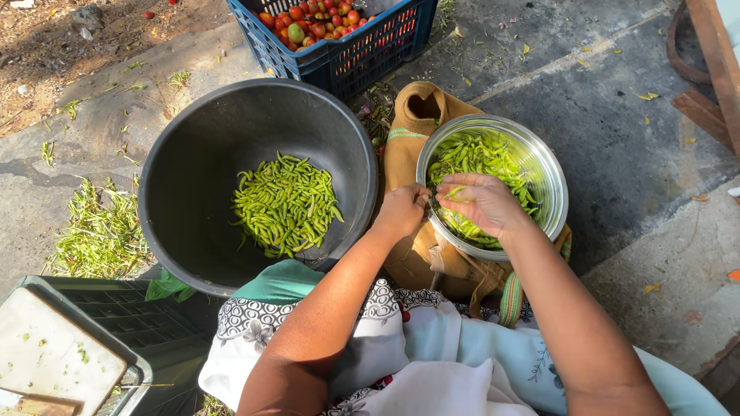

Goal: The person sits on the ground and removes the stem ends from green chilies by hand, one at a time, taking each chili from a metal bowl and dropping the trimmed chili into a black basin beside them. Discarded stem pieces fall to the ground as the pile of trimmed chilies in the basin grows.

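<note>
Left hand [401, 209] fingers pinched shut on chilli stem, right hand [484, 202] gripping green chilli [456, 192] over steel bowl [549, 174], black tub [193, 177] left of fingers.

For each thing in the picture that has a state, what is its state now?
Black tub: upright, partly filled with green chillies.
Steel bowl: upright on a brown bag, holds green chillies.
Blue crate: holds tomatoes.
Left hand: closed at the bowl rim.
Right hand: pinching a green chilli.

No packages, labels, signs or screens show here; the only containers are open tubs, a steel bowl and plastic crates
</note>
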